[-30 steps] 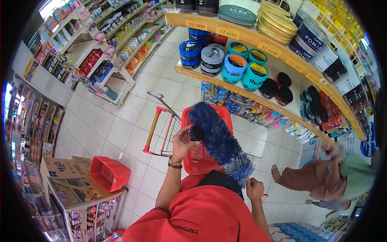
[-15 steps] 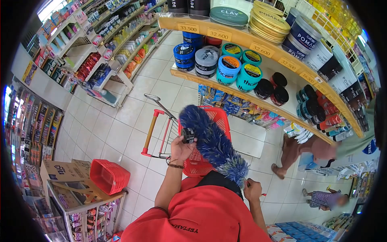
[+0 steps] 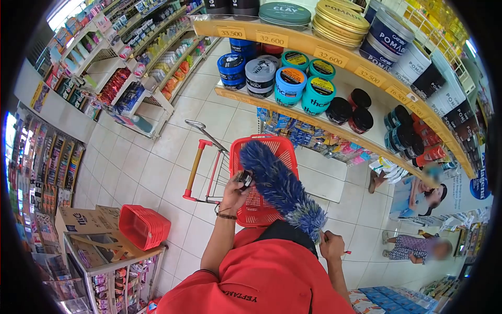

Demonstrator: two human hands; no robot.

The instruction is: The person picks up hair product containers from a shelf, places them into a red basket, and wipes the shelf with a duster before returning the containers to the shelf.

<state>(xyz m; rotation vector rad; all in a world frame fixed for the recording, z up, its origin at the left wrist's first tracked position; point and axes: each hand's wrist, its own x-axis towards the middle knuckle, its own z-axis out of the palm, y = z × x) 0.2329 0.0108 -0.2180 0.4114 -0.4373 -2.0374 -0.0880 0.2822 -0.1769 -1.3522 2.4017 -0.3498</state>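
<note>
My left hand [image 3: 234, 195] is closed around a small dark jar [image 3: 244, 179], held upright-to-tilted above the red basket. My right hand [image 3: 331, 246] grips the handle end of a fluffy blue duster [image 3: 280, 183] close to my body; a small red tip pokes out beside the fist. The duster's head slants up and left, its far end right beside the jar. Under both lies the red shopping basket [image 3: 250, 214], partly covered by the duster. Past it, the lower shelf holds several hair product jars, among them a grey wax jar [image 3: 260, 77] and a turquoise jar [image 3: 318, 96].
An upper shelf [image 3: 298, 41] with price tags carries pomade tins [image 3: 340, 26]. A metal trolley [image 3: 196, 172] stands left of the basket. Stacked red baskets [image 3: 144, 227] and a cardboard box [image 3: 78, 221] rest on a rack at lower left. A person [image 3: 413, 247] is at the right.
The lower shelf's jars appear slightly further left and larger. My left hand has turned the jar a little. The passer-by near the shelf has mostly gone behind it; the other person appears further left.
</note>
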